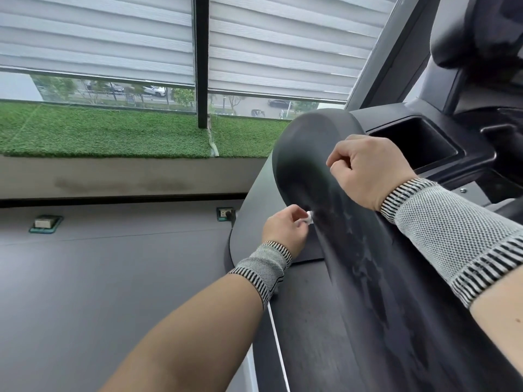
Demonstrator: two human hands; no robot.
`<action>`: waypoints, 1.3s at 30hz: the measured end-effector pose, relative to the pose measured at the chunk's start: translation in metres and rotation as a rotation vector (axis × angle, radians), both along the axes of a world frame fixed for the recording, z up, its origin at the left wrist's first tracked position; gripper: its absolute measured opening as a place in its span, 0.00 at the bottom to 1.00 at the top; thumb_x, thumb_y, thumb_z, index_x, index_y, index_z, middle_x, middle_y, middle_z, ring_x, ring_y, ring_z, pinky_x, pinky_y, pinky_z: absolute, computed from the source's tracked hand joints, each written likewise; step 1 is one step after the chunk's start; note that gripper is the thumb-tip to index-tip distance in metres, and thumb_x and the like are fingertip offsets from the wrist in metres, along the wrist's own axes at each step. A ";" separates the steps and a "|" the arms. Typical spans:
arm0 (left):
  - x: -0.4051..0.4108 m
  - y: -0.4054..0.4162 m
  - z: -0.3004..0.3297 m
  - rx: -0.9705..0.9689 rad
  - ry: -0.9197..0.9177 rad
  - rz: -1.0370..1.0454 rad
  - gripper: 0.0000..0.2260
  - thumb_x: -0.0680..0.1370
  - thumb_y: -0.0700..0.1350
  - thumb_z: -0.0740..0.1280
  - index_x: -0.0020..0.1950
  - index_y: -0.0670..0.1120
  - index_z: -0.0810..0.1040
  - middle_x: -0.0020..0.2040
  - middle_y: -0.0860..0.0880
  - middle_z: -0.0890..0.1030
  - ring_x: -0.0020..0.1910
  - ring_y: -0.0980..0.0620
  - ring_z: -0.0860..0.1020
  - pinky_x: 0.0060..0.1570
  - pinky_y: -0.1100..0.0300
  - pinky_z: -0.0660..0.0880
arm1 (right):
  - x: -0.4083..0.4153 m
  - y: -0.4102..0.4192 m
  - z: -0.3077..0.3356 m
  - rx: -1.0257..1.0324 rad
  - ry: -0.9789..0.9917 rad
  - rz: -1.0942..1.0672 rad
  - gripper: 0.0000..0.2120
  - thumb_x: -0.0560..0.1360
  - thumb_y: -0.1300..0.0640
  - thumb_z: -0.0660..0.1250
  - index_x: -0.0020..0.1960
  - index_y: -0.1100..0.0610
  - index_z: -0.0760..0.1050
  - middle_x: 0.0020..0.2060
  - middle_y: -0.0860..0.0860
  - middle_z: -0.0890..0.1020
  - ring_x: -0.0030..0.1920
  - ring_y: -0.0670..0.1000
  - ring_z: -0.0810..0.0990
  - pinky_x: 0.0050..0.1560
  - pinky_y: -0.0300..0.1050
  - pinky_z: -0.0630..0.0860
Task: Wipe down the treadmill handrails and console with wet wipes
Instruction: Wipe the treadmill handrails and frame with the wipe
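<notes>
One handrail (353,250) shows damp streaks, so wiping looks partly done: the left hand (283,229) pinches a wipe (309,217) against it, the right hand (368,171) curls over a white scrap, console (424,142) seemingly untouched.

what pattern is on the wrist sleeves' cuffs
Black and white stripes edge each grey mesh-knit wrist sleeve, clearest in the head view.
</notes>
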State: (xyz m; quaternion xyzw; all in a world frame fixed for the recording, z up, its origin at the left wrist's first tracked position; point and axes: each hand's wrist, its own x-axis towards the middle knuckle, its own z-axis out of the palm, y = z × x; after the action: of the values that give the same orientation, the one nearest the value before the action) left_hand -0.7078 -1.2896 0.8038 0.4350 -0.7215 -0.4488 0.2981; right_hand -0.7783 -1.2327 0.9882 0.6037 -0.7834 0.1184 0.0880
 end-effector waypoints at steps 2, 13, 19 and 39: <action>0.002 -0.004 0.001 0.030 0.011 0.059 0.05 0.75 0.43 0.66 0.48 0.49 0.80 0.45 0.51 0.83 0.47 0.51 0.80 0.49 0.61 0.75 | 0.000 0.000 0.000 0.002 -0.001 0.001 0.09 0.74 0.57 0.61 0.42 0.56 0.80 0.40 0.47 0.76 0.45 0.53 0.76 0.53 0.46 0.73; -0.002 0.000 0.007 0.083 0.067 -0.023 0.05 0.74 0.41 0.67 0.43 0.51 0.79 0.42 0.52 0.83 0.45 0.51 0.81 0.51 0.57 0.78 | 0.000 0.000 0.001 0.021 0.011 -0.001 0.09 0.74 0.57 0.61 0.43 0.56 0.80 0.43 0.49 0.79 0.46 0.53 0.77 0.53 0.46 0.73; 0.024 -0.003 0.015 -0.024 0.013 -0.007 0.06 0.74 0.43 0.67 0.40 0.53 0.75 0.38 0.54 0.80 0.42 0.52 0.80 0.47 0.61 0.76 | 0.007 0.002 0.004 0.166 0.116 0.025 0.10 0.76 0.54 0.59 0.47 0.53 0.79 0.49 0.48 0.79 0.54 0.52 0.74 0.61 0.50 0.69; 0.121 0.191 0.073 -0.115 0.112 0.233 0.06 0.75 0.48 0.70 0.41 0.48 0.77 0.35 0.57 0.77 0.37 0.55 0.76 0.44 0.62 0.74 | 0.090 0.224 0.002 0.153 0.067 0.141 0.15 0.79 0.53 0.55 0.60 0.55 0.75 0.57 0.52 0.75 0.59 0.53 0.72 0.61 0.47 0.71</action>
State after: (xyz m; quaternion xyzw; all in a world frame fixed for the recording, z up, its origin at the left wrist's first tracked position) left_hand -0.5870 -1.0988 0.8773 0.4722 -0.6729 -0.3927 0.4124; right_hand -0.6888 -1.0091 0.9899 0.6660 -0.7423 0.0437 0.0591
